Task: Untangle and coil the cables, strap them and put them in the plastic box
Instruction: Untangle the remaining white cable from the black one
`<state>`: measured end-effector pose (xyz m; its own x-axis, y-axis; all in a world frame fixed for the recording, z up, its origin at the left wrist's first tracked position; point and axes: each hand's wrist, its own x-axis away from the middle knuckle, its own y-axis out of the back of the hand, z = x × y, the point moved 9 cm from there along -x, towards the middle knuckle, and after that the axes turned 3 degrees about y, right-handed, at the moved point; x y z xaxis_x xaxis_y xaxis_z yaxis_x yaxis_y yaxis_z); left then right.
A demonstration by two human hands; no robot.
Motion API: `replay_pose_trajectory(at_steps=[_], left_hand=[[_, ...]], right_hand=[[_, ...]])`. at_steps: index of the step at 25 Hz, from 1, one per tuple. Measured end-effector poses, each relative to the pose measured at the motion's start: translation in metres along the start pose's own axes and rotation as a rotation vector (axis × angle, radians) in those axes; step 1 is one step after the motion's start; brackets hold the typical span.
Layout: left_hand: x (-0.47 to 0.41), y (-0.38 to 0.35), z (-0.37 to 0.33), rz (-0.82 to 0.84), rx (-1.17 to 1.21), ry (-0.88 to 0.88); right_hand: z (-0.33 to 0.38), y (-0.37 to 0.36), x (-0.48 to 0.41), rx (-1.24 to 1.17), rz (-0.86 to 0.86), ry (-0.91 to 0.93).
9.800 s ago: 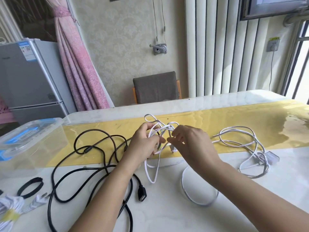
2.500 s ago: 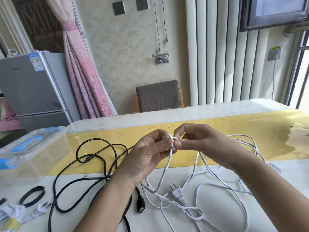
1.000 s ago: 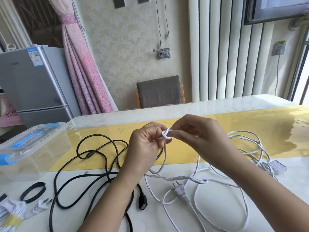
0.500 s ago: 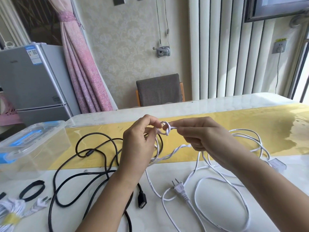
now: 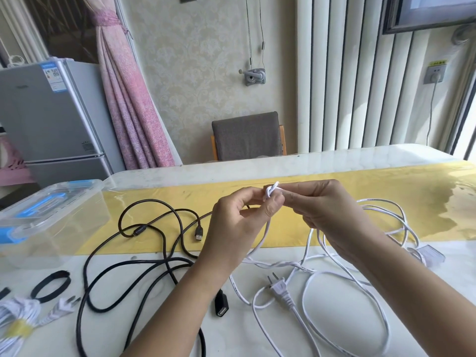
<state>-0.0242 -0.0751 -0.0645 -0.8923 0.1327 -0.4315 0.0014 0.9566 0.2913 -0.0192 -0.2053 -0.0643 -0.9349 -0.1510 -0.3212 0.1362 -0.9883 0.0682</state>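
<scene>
Above a white table [image 5: 257, 171] with a yellow runner [image 5: 386, 189], both hands [image 5: 237, 228] [image 5: 327, 212] pinch a knotted white cable [image 5: 272, 189].

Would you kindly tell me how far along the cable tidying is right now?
Done: one white bundle with a yellow strap lies at the near left. In hand: the left hand and right hand pinch a knot in the white cable, otherwise sprawled loose. Left: the black cable is uncoiled, a black strap lies unused, the plastic box is lidded.
</scene>
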Motion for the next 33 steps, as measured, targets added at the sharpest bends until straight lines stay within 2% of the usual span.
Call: replay_pose_trajectory(at_steps=[3, 7, 10, 12, 15, 17, 20, 23, 25, 28, 30, 33], left_hand=[[0.002, 0.007, -0.002, -0.135, -0.079, -0.053], [0.0, 0.027, 0.006, -0.339, -0.036, -0.004], [0.001, 0.034, 0.003, -0.389, -0.046, -0.008], [-0.003, 0.032, 0.006, -0.312, 0.027, 0.039], [-0.011, 0.012, 0.019, -0.016, 0.118, 0.182], [-0.011, 0.001, 0.021, 0.139, 0.273, 0.206], [-0.012, 0.001, 0.021, 0.171, 0.501, 0.219], [-0.01, -0.003, 0.024, 0.242, 0.581, 0.289], [-0.011, 0.001, 0.034, 0.179, 0.456, 0.306], [-0.014, 0.014, 0.035, -0.078, 0.14, 0.173], [-0.01, 0.016, 0.031, -0.204, 0.098, 0.099], [-0.006, 0.018, 0.027, -0.301, 0.136, 0.044]], right_hand=[[0.003, -0.003, 0.002, -0.026, -0.058, 0.05], [0.002, -0.011, 0.004, 0.028, -0.083, 0.108], [-0.001, -0.011, 0.005, -0.003, -0.117, 0.076], [-0.006, -0.009, 0.005, -0.077, -0.129, 0.005], [-0.017, -0.009, 0.006, -0.117, -0.133, -0.097], [-0.018, -0.011, 0.005, -0.149, -0.111, -0.104], [-0.016, -0.018, 0.003, -0.156, -0.032, -0.097], [-0.012, -0.02, 0.001, -0.122, 0.009, -0.059], [-0.013, -0.015, -0.001, -0.128, -0.005, -0.043], [-0.017, -0.013, -0.004, -0.143, -0.027, -0.042], [-0.018, -0.015, -0.004, -0.126, -0.045, -0.021], [-0.017, -0.014, -0.005, -0.194, -0.06, 0.014]])
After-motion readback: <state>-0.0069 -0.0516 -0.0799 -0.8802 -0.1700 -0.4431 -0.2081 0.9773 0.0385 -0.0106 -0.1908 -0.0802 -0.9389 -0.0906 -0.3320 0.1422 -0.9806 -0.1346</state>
